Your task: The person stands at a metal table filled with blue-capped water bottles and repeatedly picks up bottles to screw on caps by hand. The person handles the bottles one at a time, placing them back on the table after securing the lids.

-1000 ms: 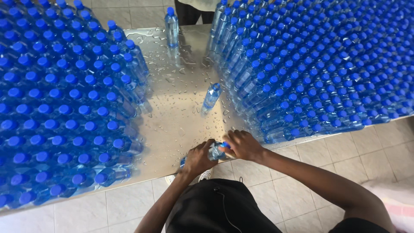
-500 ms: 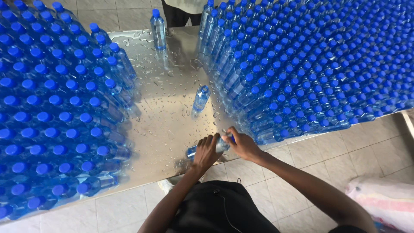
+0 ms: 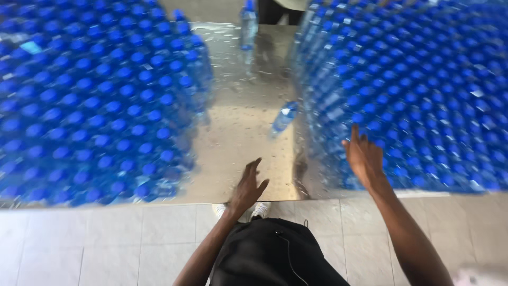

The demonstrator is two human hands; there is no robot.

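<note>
I see both hands empty above the near edge of the wet steel bench [image 3: 233, 132]. My left hand [image 3: 247, 188] is spread wide, fingers apart, over the bare strip of bench close to the front edge; whether the palm touches the metal cannot be told because the picture is blurred by motion. My right hand [image 3: 365, 159] is also spread, with one finger raised, and sits at the near corner of the right block of bottles [image 3: 413, 90]. It appears to rest against or just above the blue caps there; contact cannot be confirmed.

Nearest loose item: a single clear bottle [image 3: 284, 117] with a blue cap, standing tilted in view on the bare strip between the two blocks, just beside the right block. It lies beyond both hands and is touched by neither.

Layout of the bench:
- Left block of bottles [image 3: 95, 106]: blue-capped, packed tightly, filling the left side up to the front edge.
- Right block: same kind, filling the right side.
- Bare strip: runs between the blocks from front to back, covered with water droplets.
- Far bottle [image 3: 247, 24]: one more bottle stands alone at the far end of the strip.

Below the bench edge I see pale floor tiles [image 3: 106, 243], my dark clothing and the toes of white shoes [image 3: 241, 211].
</note>
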